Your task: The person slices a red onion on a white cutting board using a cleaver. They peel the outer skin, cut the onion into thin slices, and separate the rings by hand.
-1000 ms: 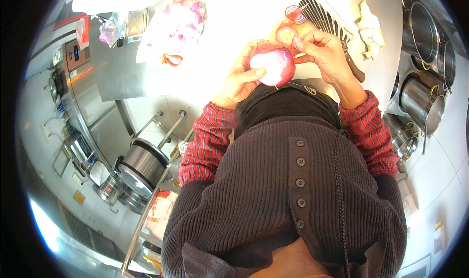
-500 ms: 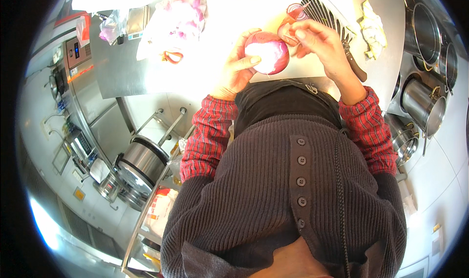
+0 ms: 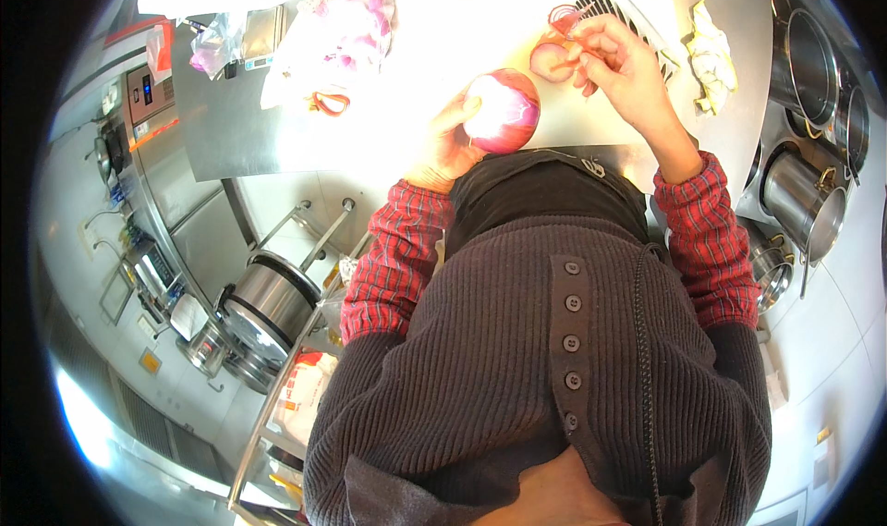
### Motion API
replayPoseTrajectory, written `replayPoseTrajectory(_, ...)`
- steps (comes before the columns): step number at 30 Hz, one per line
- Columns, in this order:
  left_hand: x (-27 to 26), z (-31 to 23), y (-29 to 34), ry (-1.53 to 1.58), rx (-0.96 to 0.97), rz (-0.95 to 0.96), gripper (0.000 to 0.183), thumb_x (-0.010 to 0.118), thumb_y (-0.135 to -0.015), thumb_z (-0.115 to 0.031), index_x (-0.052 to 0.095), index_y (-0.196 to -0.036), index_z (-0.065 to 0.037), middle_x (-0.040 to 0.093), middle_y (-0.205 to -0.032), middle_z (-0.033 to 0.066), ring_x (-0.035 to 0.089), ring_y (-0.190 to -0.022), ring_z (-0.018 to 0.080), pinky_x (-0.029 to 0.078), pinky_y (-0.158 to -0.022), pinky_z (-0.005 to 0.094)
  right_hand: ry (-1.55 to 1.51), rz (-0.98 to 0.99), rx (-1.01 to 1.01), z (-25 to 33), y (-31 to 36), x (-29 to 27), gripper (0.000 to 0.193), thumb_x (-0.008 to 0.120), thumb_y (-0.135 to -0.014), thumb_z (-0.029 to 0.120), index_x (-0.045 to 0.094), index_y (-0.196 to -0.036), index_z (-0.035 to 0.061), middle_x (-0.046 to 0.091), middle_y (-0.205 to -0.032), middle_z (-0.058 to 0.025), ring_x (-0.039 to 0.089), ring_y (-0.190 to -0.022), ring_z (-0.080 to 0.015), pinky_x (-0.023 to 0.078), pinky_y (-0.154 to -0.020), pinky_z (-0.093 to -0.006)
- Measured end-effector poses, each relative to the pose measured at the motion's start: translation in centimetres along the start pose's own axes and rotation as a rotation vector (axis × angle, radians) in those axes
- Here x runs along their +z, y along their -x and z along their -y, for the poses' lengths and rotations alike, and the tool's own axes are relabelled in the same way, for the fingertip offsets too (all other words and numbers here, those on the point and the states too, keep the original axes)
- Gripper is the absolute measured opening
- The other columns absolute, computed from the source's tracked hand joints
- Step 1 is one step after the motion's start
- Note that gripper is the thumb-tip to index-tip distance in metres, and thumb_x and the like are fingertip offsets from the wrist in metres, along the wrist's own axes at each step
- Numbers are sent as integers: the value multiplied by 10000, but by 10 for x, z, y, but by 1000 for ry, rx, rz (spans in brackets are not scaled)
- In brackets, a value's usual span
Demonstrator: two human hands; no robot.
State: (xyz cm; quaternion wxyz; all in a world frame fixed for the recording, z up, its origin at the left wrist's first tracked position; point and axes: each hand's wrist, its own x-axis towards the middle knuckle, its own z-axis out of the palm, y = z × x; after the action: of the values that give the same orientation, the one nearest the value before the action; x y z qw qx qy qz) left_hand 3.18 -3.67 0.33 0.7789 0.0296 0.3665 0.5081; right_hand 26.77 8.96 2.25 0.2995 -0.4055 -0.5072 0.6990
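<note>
A red onion (image 3: 506, 112), partly peeled with a glossy pale-purple side, sits in my left hand (image 3: 450, 136), which is closed around its left side. Away from it to the right, my right hand (image 3: 624, 68) has its fingers curled and pinched on a thin bit of onion skin (image 3: 575, 53). Just left of those fingertips rests a reddish-brown piece of onion peel (image 3: 551, 63). A cut onion end with rings (image 3: 563, 16) is behind it. Beyond my right hand is a knife (image 3: 617, 5) with a black-and-white striped blade; my hand hides its handle.
A plastic bag of onions (image 3: 346, 31) is on the metal table (image 3: 222, 133), with a reddish band (image 3: 328, 103) before it. Wilted pale leaves (image 3: 711, 59) are at the right. Steel pots (image 3: 802, 198) stand lower right; a large pot (image 3: 270, 299) is lower left.
My right hand has drawn away from the onion, up and to the right, over the knife handle. The onion has turned and dropped slightly toward me in my left hand.
</note>
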Motion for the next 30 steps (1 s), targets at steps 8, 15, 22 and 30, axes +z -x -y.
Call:
replayPoseTrajectory(8, 15, -11, -11, -237, 96, 58, 592, 688, -879, -199, 512, -1415, -19, 598, -1334, 120, 566, -1245, 242, 454, -1077, 387, 151, 140, -11, 18, 12, 23, 108, 751, -864, 52, 668, -900, -7, 622, -787, -14, 628, -657, -91, 522, -579, -249)
replayPoseTrajectory(15, 28, -23, -3, -526, 124, 14, 552, 706, -858, -105, 540, -1377, -19, 626, -1297, 94, 567, -1233, 203, 436, -1084, 344, 481, 198, -45, 25, 18, 25, 86, 744, -882, 55, 693, -864, -12, 675, -767, -45, 639, -673, -86, 509, -597, -263)
replayPoseTrajectory(22, 34, -17, -2, -535, 104, -57, 539, 746, -831, -73, 541, -1323, 6, 658, -1206, 114, 606, -1169, 199, 478, -1041, 343, 888, 131, -429, 11, 22, 36, 112, 713, -814, 91, 652, -791, -1, 624, -693, -159, 614, -607, -321, 490, -580, -409)
replayPoseTrajectory(30, 27, -11, -1, -440, 70, -11, 559, 742, -833, -75, 524, -1341, 8, 653, -1225, 113, 598, -1183, 205, 470, -1047, 350, 616, 64, -249, 1, 24, 33, 86, 677, -801, 23, 609, -756, -5, 600, -623, -93, 578, -525, -179, 451, -506, -320)
